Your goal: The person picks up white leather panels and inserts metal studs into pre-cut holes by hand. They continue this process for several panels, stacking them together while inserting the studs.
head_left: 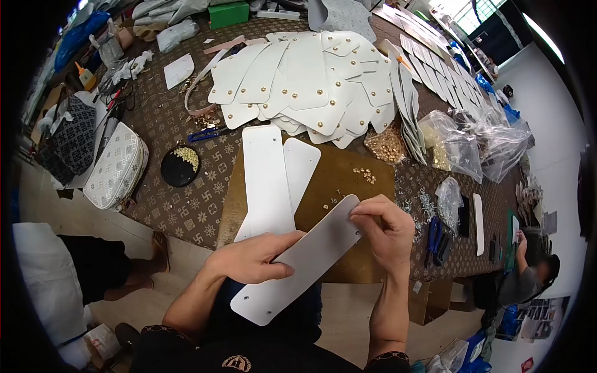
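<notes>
A long white panel with rounded corners (311, 270), like leather or stiff sheet, is tilted in front of me above the brown work board. My left hand (255, 258) grips its long side, thumb on the upper face and fingers underneath. At the panel's far end my right hand (385, 230) pinches the corner between thumb and index finger; whether a small rivet is also in that pinch is hidden. Small metal fasteners show at the near end. Two more white panels (266, 180) lie overlapping on the board, just beyond my left hand. Several gold studs (365, 176) lie on the board.
A large heap of white panels with gold studs (311, 68) covers the back. Left are a black dish of gold bits (180, 166) and a white patterned bag (118, 168). Right are plastic bags (454, 143) and blue-handled pliers (434, 239). People are at both sides.
</notes>
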The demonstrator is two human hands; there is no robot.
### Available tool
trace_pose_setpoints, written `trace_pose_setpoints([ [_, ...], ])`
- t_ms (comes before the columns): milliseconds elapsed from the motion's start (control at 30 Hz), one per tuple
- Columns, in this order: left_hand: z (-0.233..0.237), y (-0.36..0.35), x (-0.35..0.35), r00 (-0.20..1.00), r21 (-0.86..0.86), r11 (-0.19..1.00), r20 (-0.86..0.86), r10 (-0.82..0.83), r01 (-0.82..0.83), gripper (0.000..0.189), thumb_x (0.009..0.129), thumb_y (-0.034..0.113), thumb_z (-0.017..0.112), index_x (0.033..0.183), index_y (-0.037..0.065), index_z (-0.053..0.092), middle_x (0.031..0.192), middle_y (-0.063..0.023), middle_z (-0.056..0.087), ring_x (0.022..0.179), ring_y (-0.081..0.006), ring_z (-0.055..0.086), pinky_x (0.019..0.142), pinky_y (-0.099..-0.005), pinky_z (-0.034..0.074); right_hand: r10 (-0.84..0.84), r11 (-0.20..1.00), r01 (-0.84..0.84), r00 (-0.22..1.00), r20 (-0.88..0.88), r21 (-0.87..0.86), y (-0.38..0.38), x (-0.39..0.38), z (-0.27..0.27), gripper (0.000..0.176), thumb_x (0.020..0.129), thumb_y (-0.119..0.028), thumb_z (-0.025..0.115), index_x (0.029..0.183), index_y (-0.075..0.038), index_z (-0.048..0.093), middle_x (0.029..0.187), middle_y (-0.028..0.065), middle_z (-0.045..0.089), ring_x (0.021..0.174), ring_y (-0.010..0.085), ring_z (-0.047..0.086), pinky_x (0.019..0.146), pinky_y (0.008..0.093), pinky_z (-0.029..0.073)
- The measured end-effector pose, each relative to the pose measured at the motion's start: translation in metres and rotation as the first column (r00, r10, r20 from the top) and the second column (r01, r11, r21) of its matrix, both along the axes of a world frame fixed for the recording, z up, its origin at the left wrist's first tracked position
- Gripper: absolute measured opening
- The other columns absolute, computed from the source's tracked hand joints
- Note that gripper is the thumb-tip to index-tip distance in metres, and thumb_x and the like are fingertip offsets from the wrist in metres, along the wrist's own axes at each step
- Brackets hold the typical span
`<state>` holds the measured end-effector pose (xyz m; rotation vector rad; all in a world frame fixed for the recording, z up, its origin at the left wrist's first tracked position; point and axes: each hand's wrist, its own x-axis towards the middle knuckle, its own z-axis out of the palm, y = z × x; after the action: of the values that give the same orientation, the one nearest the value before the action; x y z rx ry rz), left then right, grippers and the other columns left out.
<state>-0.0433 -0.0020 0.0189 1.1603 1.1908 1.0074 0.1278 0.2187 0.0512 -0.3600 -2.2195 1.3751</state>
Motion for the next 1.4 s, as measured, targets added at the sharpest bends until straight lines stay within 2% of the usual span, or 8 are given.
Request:
trace_pose_setpoints([
  [267, -0.003, 0.002, 0.004, 1.000, 0.099, 0.995, -0.007, 0.029, -0.028, 0.065, 0.089, 0.008, 0.058, 0.150, -0.001, 0.040, 0.105, -0.0169, 0.071, 0.083, -0.0257, 0.067, 0.076, -0.0376, 0.053, 0.006, 0.983, -0.010, 1.000, 0.027, 0.181, 0.008, 0.000, -0.011, 0.018, 0.080, -0.001, 0.085, 0.096, -0.007, 0.078, 0.117, 0.0064, 0.060, 0.090, 0.0165, 0.059, 0.080, 0.0295, 0.050],
  [467, 0.008, 0.006, 0.003, 0.999, 0.008, 1.000, -0.048, 0.002, -0.001, 0.066, 0.088, 0.007, 0.058, 0.151, 0.000, 0.041, 0.101, -0.0187, 0.072, 0.080, -0.0290, 0.069, 0.073, -0.0394, 0.054, 0.072, 0.997, -0.071, 0.996, 0.044, -0.027, 0.006, 0.002, -0.009, 0.019, 0.082, 0.008, 0.080, 0.097, -0.003, 0.074, 0.114, 0.0071, 0.062, 0.101, 0.0171, 0.060, 0.090, 0.0301, 0.049],
  [733, 0.014, 0.012, 0.003, 0.976, -0.068, 0.997, -0.216, -0.034, 0.019, 0.066, 0.087, 0.007, 0.058, 0.151, 0.000, 0.042, 0.078, -0.0206, 0.068, 0.070, -0.0350, 0.068, 0.068, -0.0435, 0.053, 0.052, 0.965, -0.024, 0.994, 0.100, -0.261, 0.005, 0.002, -0.008, 0.022, 0.085, 0.007, 0.076, 0.104, -0.005, 0.074, 0.098, 0.0045, 0.067, 0.089, 0.0133, 0.062, 0.080, 0.0268, 0.050],
  [933, 0.015, 0.021, -0.003, 0.921, -0.057, 0.996, -0.381, -0.085, 0.068, 0.063, 0.088, 0.009, 0.060, 0.150, 0.004, 0.047, 0.077, -0.0194, 0.067, 0.069, -0.0339, 0.066, 0.068, -0.0429, 0.052, 0.116, 0.993, -0.112, 0.945, 0.307, -0.033, 0.014, 0.003, 0.012, 0.023, 0.086, 0.004, 0.076, 0.107, -0.005, 0.076, 0.092, 0.0009, 0.066, 0.075, 0.0104, 0.050, 0.067, 0.0288, 0.041],
  [1067, 0.012, 0.020, -0.020, 0.939, 0.067, 0.941, -0.082, 0.335, -0.330, 0.041, 0.108, 0.025, 0.051, 0.142, 0.003, 0.059, 0.102, -0.0105, 0.072, 0.090, -0.0187, 0.067, 0.079, -0.0337, 0.052, 0.010, 0.998, -0.012, 0.999, -0.047, -0.059, 0.059, 0.015, -0.005, 0.018, 0.090, 0.002, 0.074, 0.108, -0.003, 0.076, 0.092, 0.0032, 0.069, 0.080, 0.0101, 0.058, 0.071, 0.0250, 0.046],
  [1133, 0.013, 0.034, -0.020, 0.600, -0.043, 0.653, 0.354, 0.718, -0.756, 0.056, 0.114, 0.041, 0.034, 0.135, -0.005, 0.059, 0.095, -0.0070, 0.067, 0.086, -0.0146, 0.062, 0.085, -0.0293, 0.051, -0.297, 0.934, 0.243, 0.936, -0.191, -0.261, 0.083, 0.009, -0.003, 0.018, 0.093, -0.001, 0.074, 0.111, -0.002, 0.076, 0.095, 0.0037, 0.071, 0.085, 0.0098, 0.061, 0.075, 0.0236, 0.049],
  [1267, -0.025, 0.037, -0.038, 0.378, 0.210, 0.379, -0.047, 0.925, -0.901, 0.051, 0.105, 0.037, 0.061, 0.133, -0.005, 0.059, 0.117, -0.0115, 0.065, 0.104, -0.0188, 0.062, 0.093, -0.0322, 0.050, -0.615, 0.723, 0.393, 0.741, -0.270, -0.568, 0.158, -0.012, 0.004, 0.033, 0.102, -0.011, 0.067, 0.131, 0.004, 0.062, 0.121, 0.0118, 0.068, 0.105, 0.0186, 0.067, 0.093, 0.0304, 0.056],
  [1400, -0.045, 0.036, -0.028, 0.233, 0.265, 0.539, -0.690, 0.685, -0.800, 0.103, 0.081, 0.042, 0.086, 0.155, -0.004, 0.032, 0.156, -0.0269, 0.037, 0.148, -0.0415, 0.028, 0.118, -0.0564, 0.023, -0.575, 0.728, 0.316, 0.765, -0.290, -0.608, 0.190, -0.017, -0.002, 0.044, 0.103, -0.008, 0.064, 0.144, 0.002, 0.053, 0.133, 0.0117, 0.062, 0.115, 0.0174, 0.063, 0.096, 0.0312, 0.055],
])
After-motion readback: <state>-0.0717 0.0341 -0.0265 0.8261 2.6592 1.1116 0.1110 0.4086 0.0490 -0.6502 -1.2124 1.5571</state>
